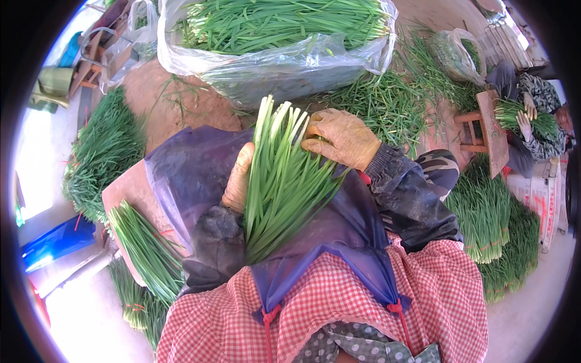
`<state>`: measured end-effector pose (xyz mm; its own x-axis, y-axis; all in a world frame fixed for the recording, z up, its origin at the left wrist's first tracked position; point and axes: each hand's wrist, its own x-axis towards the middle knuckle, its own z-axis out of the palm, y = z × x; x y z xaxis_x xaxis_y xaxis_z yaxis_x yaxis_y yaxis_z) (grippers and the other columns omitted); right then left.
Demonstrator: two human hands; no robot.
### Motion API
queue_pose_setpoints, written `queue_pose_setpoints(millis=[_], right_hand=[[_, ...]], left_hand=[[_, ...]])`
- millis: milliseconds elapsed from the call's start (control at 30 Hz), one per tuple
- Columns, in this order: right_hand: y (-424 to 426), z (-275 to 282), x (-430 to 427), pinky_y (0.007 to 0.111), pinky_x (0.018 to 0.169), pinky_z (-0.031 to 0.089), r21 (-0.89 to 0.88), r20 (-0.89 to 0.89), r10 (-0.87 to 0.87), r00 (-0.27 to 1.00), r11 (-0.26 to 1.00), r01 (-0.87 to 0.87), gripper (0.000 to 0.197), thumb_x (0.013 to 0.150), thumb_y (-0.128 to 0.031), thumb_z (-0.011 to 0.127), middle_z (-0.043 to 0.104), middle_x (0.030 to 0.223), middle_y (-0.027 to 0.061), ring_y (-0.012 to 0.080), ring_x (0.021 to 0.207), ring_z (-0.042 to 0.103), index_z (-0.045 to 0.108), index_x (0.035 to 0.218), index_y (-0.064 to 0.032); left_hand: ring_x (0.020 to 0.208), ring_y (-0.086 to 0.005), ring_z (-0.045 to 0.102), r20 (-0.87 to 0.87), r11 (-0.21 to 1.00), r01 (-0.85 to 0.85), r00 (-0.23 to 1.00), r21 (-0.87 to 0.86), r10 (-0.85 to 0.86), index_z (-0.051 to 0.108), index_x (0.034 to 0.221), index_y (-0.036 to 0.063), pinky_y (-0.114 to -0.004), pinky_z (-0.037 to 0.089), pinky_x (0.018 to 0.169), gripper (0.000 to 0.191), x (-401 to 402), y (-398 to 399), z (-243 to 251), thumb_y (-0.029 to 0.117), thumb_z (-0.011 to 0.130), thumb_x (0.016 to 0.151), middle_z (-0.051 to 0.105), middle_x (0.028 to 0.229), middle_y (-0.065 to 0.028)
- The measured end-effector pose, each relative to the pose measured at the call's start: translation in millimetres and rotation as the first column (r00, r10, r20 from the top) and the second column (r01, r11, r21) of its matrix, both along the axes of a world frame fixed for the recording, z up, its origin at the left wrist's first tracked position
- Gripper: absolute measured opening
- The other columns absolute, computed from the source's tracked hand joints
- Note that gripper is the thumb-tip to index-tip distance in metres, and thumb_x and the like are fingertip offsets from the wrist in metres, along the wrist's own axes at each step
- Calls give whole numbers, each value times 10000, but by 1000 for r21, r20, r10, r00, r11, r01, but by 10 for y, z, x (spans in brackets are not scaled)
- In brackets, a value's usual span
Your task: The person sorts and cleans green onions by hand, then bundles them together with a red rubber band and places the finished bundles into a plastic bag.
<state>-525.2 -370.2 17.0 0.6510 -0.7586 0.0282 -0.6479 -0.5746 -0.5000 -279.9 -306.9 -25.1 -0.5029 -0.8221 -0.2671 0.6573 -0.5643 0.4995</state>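
A loose bunch of garlic chives (281, 181) lies over my lap, its white stem ends pointing away from me and its leaves towards me. My left hand (238, 179), in a worn tan glove, holds the bunch from its left side; the fingers are hidden under the leaves. At the right of the white ends is my right hand (342, 138), gloved alike, its thumb and fingers curled in against the outer stems. The exact fingertip grip is partly hidden. A purple plastic apron (195, 159) covers my knees beneath the bunch.
Ahead stands a clear plastic bag (281, 68) full of chives. Loose trimmings (381, 109) cover the ground at right. Another bunch (145, 249) lies on a board (127, 186) at left. Tied bundles (481, 213) stand at right, near a seated co-worker (540, 100) and a wooden stool (492, 131).
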Motion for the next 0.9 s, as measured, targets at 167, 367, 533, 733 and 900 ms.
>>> queue_pose_setpoints(millis=[167,367,533,733,900], right_hand=[[83,159,228,440,932,432,13,-52,61,997,998,-61,304,864,-366,646,617,1080,108,338,1044,574,722,974,-92],[132,-71,311,447,807,480,275,51,-122,991,956,103,214,847,-251,656,629,1020,99,322,968,604,711,975,-89],[203,-199,364,430,742,520,-202,-164,-202,966,965,168,142,842,-201,623,629,946,77,307,889,621,667,927,-95],[-116,-572,-155,384,643,556,-316,-263,-359,896,909,271,103,843,-199,602,651,829,69,263,821,672,661,856,-116],[-651,-807,-1741,486,692,556,-254,-588,-670,453,684,683,182,859,-163,560,707,830,136,346,812,702,705,859,-52]], left_hand=[[990,-192,632,-47,982,-11,999,187,20,608,1221,76,-347,541,858,483,30,-64,-94,468,601,938,663,1143,-62],[899,-166,624,-12,990,-35,999,137,37,634,1114,96,-333,540,804,370,22,-69,-149,419,615,934,671,1030,-36],[975,-182,626,-22,966,9,1000,257,-4,607,1240,93,-340,531,870,519,-7,-62,-133,524,541,959,663,1127,-56],[1078,-199,608,-25,947,149,989,285,-148,546,1341,71,-348,506,945,636,26,2,-62,577,506,959,629,1239,-73],[1117,-210,607,91,938,227,962,261,-258,519,1358,46,-364,508,956,588,72,80,24,429,636,928,616,1271,-100]])
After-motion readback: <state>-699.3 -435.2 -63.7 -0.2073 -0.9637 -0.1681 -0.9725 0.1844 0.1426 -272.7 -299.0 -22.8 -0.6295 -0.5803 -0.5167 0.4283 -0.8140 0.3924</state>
